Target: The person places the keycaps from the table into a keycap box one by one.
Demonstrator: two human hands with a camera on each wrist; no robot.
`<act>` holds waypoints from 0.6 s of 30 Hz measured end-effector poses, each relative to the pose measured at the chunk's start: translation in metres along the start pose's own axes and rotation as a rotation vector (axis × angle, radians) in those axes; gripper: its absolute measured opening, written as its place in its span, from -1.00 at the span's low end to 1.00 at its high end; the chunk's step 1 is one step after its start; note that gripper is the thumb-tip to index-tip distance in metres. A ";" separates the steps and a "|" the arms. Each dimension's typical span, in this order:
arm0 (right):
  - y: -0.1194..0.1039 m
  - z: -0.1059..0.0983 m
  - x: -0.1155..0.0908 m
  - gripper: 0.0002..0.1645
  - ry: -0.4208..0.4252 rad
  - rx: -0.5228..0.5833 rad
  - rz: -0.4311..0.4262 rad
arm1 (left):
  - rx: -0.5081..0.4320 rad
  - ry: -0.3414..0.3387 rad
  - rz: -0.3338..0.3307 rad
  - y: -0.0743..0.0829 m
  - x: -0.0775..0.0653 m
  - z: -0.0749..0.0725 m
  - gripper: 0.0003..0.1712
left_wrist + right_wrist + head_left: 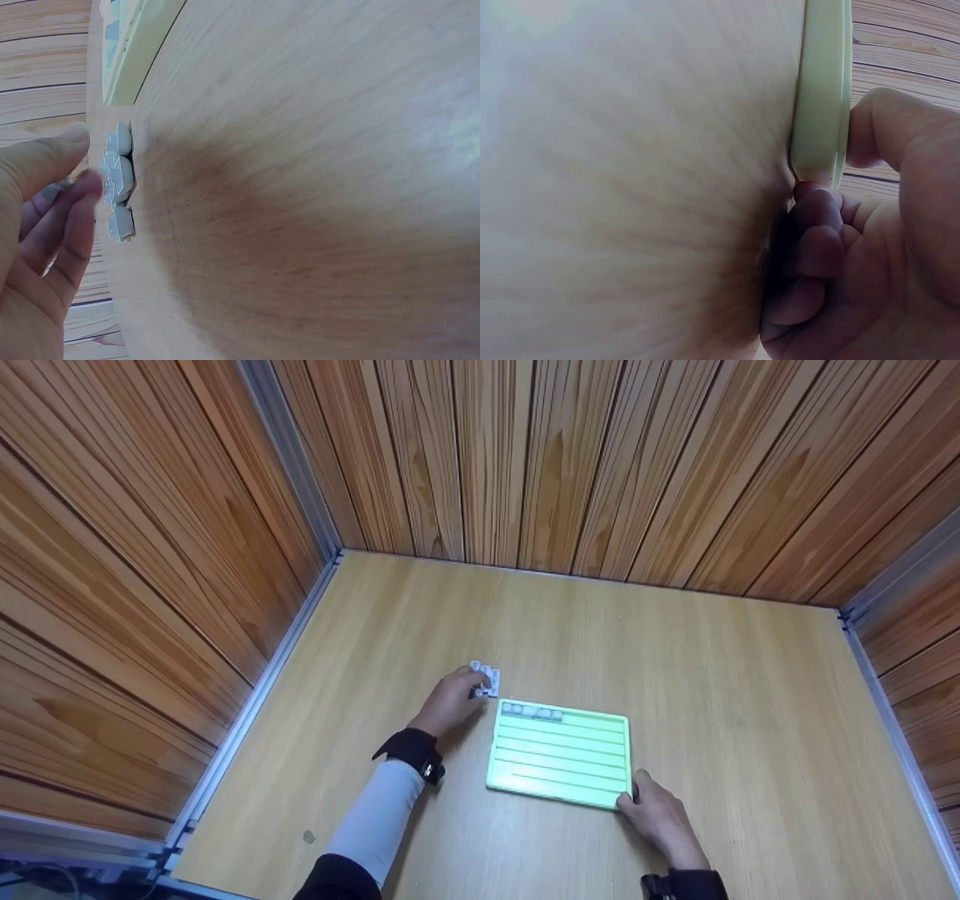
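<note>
A pale green ridged tray [564, 765] lies flat on the table, with several small grey blocks [531, 711] lined up in its far left row. My right hand [660, 815] grips the tray's near right corner, thumb on the rim and curled fingers against the side and underside. Beyond the tray's far left corner sits a cluster of small grey blocks [120, 176]. Over its left side is my left hand [455, 697], its fingers curved. Between thumb and fingers, above the table, a small grey block [52, 192] shows, mostly hidden by the fingers.
The wooden table [712, 720] is bounded by wood-panelled walls [487, 457] at the back and both sides, with metal frame strips [251, 701] along the edges. Dark cables [45, 874] hang at the lower left, outside the table.
</note>
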State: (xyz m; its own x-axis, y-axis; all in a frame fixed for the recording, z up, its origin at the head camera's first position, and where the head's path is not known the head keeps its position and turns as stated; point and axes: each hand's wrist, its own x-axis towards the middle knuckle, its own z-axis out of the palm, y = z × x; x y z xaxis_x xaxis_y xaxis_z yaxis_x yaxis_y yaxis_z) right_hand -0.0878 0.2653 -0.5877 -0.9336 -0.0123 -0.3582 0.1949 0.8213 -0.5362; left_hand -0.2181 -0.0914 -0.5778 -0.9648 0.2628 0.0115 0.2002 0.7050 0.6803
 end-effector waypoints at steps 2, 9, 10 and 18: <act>0.000 0.000 0.000 -0.78 0.001 0.000 0.005 | -0.010 -0.015 0.006 0.000 0.000 0.000 -0.86; 0.000 0.002 0.000 -0.79 0.015 0.004 0.003 | 0.009 -0.032 0.048 0.003 0.002 0.002 -0.75; 0.000 0.002 0.000 -0.78 0.015 0.003 0.000 | 0.021 -0.030 0.069 0.004 0.003 0.003 -0.73; -0.001 0.000 -0.002 -0.77 0.015 0.010 -0.019 | 0.036 -0.004 0.128 0.013 0.004 0.006 -0.75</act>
State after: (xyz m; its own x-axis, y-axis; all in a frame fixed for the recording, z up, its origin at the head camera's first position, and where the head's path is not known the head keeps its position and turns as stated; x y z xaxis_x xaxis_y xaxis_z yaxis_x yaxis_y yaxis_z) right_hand -0.0863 0.2648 -0.5869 -0.9416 -0.0194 -0.3362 0.1797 0.8152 -0.5506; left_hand -0.2180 -0.0769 -0.5735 -0.9302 0.3549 0.0935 0.3278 0.6889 0.6465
